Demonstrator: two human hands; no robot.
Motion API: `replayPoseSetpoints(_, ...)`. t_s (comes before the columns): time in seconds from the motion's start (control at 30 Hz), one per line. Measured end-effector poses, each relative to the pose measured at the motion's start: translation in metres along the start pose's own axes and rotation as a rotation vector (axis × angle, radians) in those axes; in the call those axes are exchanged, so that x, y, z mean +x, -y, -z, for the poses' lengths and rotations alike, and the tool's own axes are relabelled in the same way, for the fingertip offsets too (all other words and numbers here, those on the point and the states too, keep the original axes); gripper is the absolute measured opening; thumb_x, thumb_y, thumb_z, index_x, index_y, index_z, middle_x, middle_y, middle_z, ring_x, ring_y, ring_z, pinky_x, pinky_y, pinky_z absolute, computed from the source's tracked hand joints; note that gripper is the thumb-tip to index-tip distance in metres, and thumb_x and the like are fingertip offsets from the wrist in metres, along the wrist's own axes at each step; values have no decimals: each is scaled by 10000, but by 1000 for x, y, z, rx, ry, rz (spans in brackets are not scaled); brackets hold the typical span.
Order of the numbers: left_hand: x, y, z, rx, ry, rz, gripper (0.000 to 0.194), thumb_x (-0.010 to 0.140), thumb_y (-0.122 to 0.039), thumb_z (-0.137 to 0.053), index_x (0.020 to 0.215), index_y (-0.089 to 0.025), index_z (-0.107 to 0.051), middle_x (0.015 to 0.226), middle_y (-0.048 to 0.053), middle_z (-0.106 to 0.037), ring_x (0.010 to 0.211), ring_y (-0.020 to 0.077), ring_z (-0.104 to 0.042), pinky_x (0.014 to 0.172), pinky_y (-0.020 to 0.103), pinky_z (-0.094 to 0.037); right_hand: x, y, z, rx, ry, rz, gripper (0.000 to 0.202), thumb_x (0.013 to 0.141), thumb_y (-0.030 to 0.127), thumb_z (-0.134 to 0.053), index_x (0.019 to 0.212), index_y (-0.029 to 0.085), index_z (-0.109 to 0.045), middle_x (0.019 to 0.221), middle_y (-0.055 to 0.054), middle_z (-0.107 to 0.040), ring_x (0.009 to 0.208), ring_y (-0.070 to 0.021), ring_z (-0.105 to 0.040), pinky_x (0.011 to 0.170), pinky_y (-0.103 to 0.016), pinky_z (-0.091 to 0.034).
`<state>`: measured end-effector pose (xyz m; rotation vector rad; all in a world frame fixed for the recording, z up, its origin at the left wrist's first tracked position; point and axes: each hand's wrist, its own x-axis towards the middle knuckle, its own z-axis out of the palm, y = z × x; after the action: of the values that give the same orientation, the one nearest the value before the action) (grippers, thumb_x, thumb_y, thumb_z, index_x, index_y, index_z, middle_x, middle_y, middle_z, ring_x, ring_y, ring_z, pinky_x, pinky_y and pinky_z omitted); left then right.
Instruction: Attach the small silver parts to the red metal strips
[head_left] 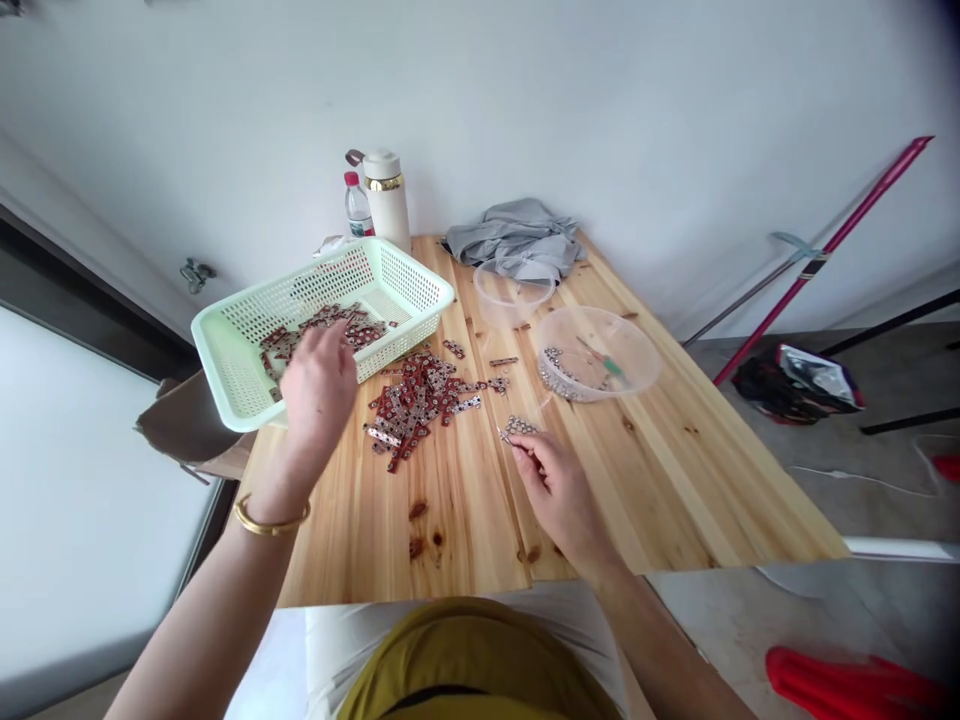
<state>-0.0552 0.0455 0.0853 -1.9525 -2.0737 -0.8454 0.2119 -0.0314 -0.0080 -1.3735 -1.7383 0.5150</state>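
Over the pale green plastic basket [217, 375], my left hand [322, 380] reaches in with loosely bent, parted fingers, and no held thing shows in it. Below that hand, many small reddish-brown strips [360, 325] with metal studs lie in the basket. My right hand [551, 485] is closed in a pinch on a thin pointed tool [504, 434], whose exact kind is too small to tell. Just beyond its tip is a cluster of small silvery metal pieces [521, 424] on the wooden table [480, 530]. A heap of studded strips [416, 400] lies between my hands.
A clear round tub [637, 355] holds small metal pieces and a green-handled tool [613, 368]. Behind it are another clear tub [495, 300] and a grey cloth [517, 235]. A cream flask [390, 205] and a plastic bottle [358, 208] stand behind the basket.
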Motion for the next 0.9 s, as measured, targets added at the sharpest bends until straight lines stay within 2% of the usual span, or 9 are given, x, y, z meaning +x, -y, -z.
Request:
replayPoseSetpoints(0.07, -17, -11, -12, -29, 133, -102, 222, 944, -235, -436, 1000, -180, -643, 1042, 64, -653, 893, 177, -610, 743, 271, -491, -2, -2, -1, 8, -4, -9, 183, 948, 265, -457, 979, 209, -628, 981, -86, -685, 896, -201, -656, 725, -332, -546)
replayPoseSetpoints(0.13, -45, -24, -25, -6, 296, -142, 207, 931, -259, -469, 845, -198, -647, 935, 51, -653, 857, 177, -607, 659, 245, -469, -4, -2, -2, 12, -8, -8, 185, 947, 264, -457, 975, 211, -633, 963, -82, -688, 874, -200, -662, 714, -329, -547)
replayPoseSetpoints(0.2, -71, -30, -33, 35, 386, -114, 180, 915, -242, -489, 817, -202, -634, 916, 52, -647, 870, 185, -608, 609, 237, -447, -7, -2, 0, 17, 3, 2, 185, 945, 258, -458, 977, 217, -635, 958, -77, -691, 869, -199, -665, 721, -328, -548)
replayPoseSetpoints(0.27, -88, -28, -36, 74, 428, -49, 147, 904, -235, -504, 834, -206, -630, 934, 52, -644, 858, 186, -611, 600, 242, -444, -10, -1, 4, 21, 26, 13, 184, 945, 256, -458, 977, 220, -636, 942, -73, -693, 855, -196, -666, 723, -327, -549)
replayPoseSetpoints(0.4, -97, -15, -33, 100, 481, 22, 104, 883, -243, -538, 886, -210, -637, 989, 61, -636, 908, 199, -613, 619, 257, -454, -15, -2, 9, 18, 45, 17, 189, 950, 265, -451, 959, 221, -634, 884, -69, -688, 802, -195, -661, 705, -330, -548)
replayPoseSetpoints(0.53, -95, -14, -35, 55, 523, 36, 89, 870, -268, -567, 878, -220, -642, 998, 47, -629, 911, 190, -613, 630, 256, -452, -14, -6, 12, 7, 31, 8, 177, 949, 260, -458, 985, 227, -628, 944, -70, -688, 855, -192, -656, 690, -307, -539)
replayPoseSetpoints(0.73, -103, -28, -43, -34, 448, -107, 97, 882, -206, -546, 816, -218, -617, 898, 39, -646, 908, 204, -584, 700, 285, -465, 0, -28, 22, -101, -37, -58, 138, 903, 274, -520, 958, 208, -628, 864, -58, -680, 734, -181, -640, 654, -310, -518)
replayPoseSetpoints(0.83, -107, -40, -48, -170, 413, -204, 97, 885, -180, -551, 823, -211, -619, 864, 31, -670, 898, 203, -585, 773, 302, -470, 9, -39, 24, -164, 27, -45, 79, 873, 247, -554, 871, 208, -622, 819, -41, -666, 718, -183, -629, 666, -321, -502)
replayPoseSetpoints(0.9, -109, -49, -51, -283, 424, -204, 83, 883, -177, -565, 828, -208, -618, 856, 21, -670, 862, 180, -603, 767, 282, -470, 12, -42, 23, -194, 89, -31, 88, 878, 225, -546, 827, 209, -616, 821, -34, -659, 730, -181, -627, 671, -316, -491)
